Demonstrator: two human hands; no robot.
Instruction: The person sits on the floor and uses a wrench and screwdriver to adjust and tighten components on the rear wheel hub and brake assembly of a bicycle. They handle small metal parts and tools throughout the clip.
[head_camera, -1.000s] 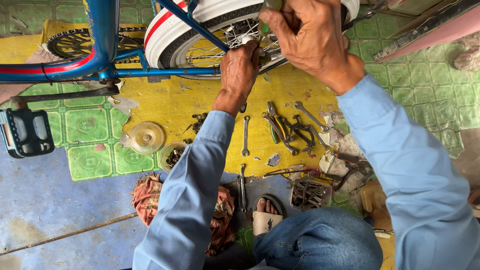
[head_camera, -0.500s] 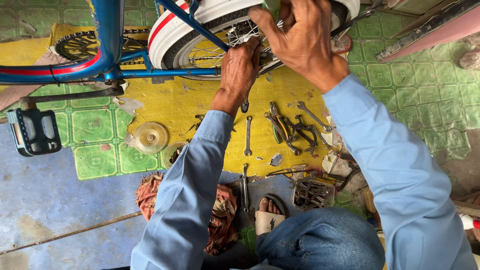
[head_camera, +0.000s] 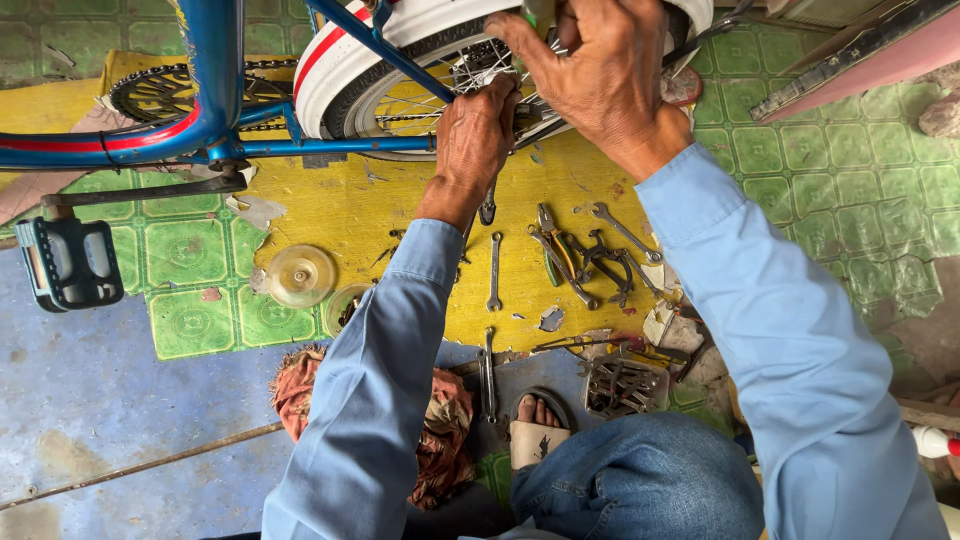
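A blue bicycle frame (head_camera: 215, 95) stands over the floor, its rear wheel (head_camera: 400, 45) with white mudguard at the top of the head view. My left hand (head_camera: 478, 135) is closed around a wrench at the wheel hub (head_camera: 485, 75), the tool's end (head_camera: 488, 208) showing below my palm. My right hand (head_camera: 600, 70) is above it, gripping a dark green handle (head_camera: 537, 14) by the wheel's upper side. Both sleeves are light blue.
Spanners (head_camera: 494, 270) and pliers (head_camera: 560, 250) lie on a yellow mat (head_camera: 340, 215). A round clear lid (head_camera: 300, 275), a black pedal (head_camera: 68, 262), a chainring (head_camera: 165, 92), a metal rod (head_camera: 150, 465), a rag (head_camera: 300, 390) and my sandalled foot (head_camera: 537, 425) are nearby.
The view has shifted slightly left and down. Both hands stay at the wheel hub, my right hand having moved a little toward the left over the hub.
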